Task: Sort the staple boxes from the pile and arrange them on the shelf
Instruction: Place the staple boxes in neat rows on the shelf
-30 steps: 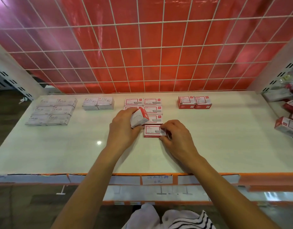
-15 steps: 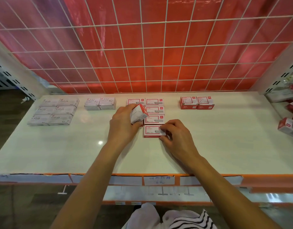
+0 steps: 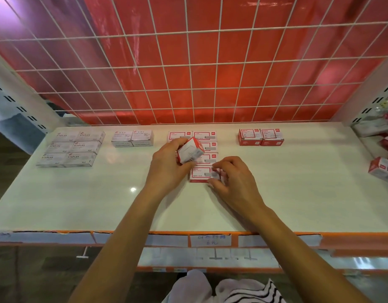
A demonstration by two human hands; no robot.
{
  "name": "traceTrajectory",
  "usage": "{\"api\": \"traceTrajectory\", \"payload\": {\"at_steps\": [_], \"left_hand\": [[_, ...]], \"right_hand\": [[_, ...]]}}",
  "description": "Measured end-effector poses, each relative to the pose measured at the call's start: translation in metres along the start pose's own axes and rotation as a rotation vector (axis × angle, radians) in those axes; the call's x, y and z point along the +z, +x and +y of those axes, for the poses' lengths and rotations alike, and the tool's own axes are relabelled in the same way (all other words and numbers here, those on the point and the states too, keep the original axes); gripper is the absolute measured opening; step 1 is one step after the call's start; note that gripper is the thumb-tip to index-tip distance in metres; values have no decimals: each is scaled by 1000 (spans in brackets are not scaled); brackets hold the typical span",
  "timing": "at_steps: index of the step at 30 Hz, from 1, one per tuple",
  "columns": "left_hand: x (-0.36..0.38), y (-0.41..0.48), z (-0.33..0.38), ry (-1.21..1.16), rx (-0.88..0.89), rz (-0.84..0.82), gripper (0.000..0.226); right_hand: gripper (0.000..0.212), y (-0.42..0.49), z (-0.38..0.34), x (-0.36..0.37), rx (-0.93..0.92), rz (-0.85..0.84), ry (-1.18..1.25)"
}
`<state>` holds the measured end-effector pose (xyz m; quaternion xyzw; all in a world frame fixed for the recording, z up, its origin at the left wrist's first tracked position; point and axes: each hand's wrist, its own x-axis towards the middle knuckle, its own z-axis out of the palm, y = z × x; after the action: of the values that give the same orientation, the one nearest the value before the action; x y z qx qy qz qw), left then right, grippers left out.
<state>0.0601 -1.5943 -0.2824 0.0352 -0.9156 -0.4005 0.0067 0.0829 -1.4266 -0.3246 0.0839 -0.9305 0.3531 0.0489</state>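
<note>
My left hand (image 3: 167, 167) grips a red-and-white staple box (image 3: 190, 153), tilted above the shelf (image 3: 101, 204). Under it lies a block of flat red-and-white boxes (image 3: 205, 136) in two columns. My right hand (image 3: 230, 179) pinches the right end of the nearest flat box (image 3: 200, 174) in the right column. A pile of similar boxes (image 3: 383, 173) lies at the shelf's right edge.
Grey staple boxes (image 3: 70, 149) sit in a block at the far left, grey paper-clip boxes (image 3: 133, 138) beside them, two red boxes (image 3: 261, 137) at the back right. A white wire grid (image 3: 188, 73) with red sheeting closes the back. Price labels line the orange front edge (image 3: 210, 239).
My left hand has lifted and carried its box a little farther back, over the left column. My right hand has stayed at the nearest flat box.
</note>
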Motion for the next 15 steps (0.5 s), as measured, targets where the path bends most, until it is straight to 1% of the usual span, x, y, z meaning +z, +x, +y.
{"api": "traceTrajectory", "payload": {"at_steps": [3,9,12,15], "left_hand": [[-1,0,4,-140,-49,-78,59],[7,0,17,-548,-122,-271,39],[15,0,21,-768,-169,-345,29],[24,2,23,-804,-217,-369,30]], "right_hand": [[37,4,-5,-11,42,23,116],[36,8,-9,-27,80,25,321],[41,6,-10,-31,64,21,386],[50,5,-7,-34,66,38,413]]}}
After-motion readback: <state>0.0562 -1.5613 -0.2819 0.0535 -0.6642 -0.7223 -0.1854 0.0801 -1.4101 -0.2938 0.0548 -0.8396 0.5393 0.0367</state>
